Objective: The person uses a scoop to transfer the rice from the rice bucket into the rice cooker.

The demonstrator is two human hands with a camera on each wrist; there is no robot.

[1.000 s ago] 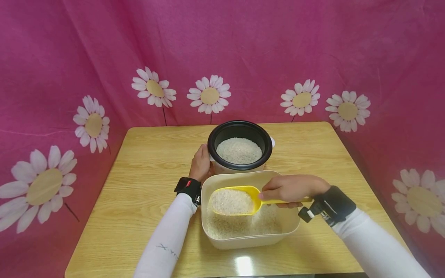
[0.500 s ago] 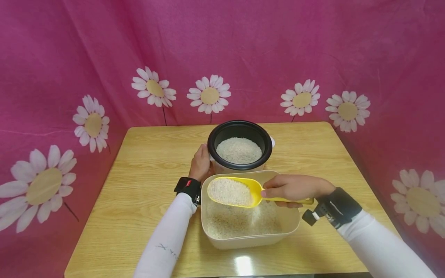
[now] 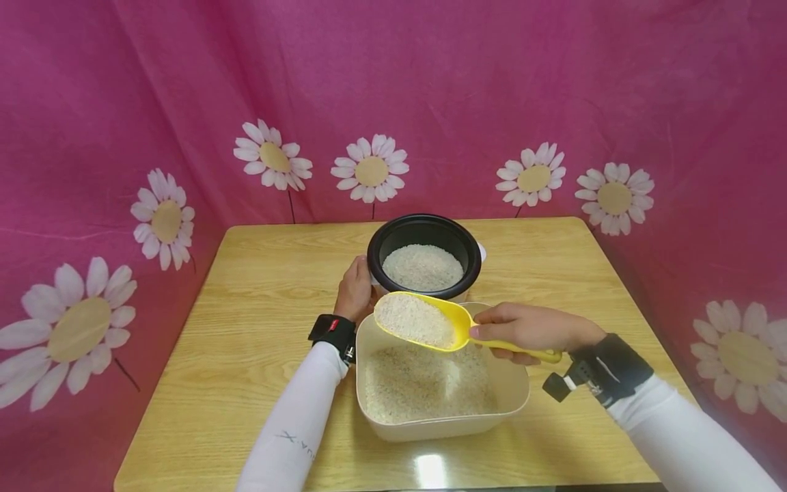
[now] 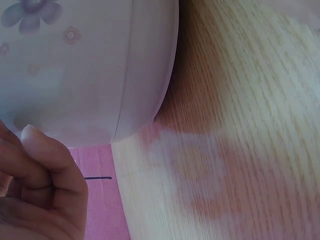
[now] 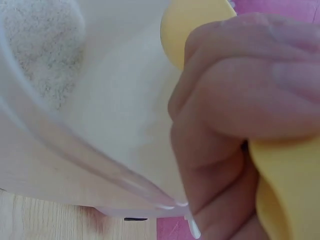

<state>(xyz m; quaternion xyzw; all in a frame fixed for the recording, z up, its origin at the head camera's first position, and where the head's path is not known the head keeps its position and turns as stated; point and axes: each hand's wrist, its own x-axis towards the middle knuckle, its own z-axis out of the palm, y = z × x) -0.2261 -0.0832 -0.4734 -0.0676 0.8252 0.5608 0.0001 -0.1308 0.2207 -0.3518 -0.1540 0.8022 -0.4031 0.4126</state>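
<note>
My right hand [image 3: 529, 331] grips the handle of a yellow scoop [image 3: 458, 321] heaped with rice. The scoop is held over the far side of a cream rice bin [image 3: 443, 427], its tip close to the rice cooker's near rim. Rice [image 3: 424, 386] covers the bin's floor. Behind the bin stands the rice cooker [image 4: 75, 75], pale with printed flowers, its black inner pot [image 3: 424, 229] partly filled with rice. My left hand [image 3: 354, 290] holds the cooker's left side at the handle, and its curled fingers [image 4: 60, 170] show beside the wall in the left wrist view.
The wooden table [image 3: 270, 294] carries the cooker at the back and the bin in front of it. A pink curtain [image 3: 430, 89] with daisies closes off the back and both sides. The cooker's right handle [image 3: 482, 253] sticks out.
The loaded scoop has risen and moved away from me, from inside the bin toward the cooker, and tilted slightly. The left hand, cooker and bin have stayed put.
</note>
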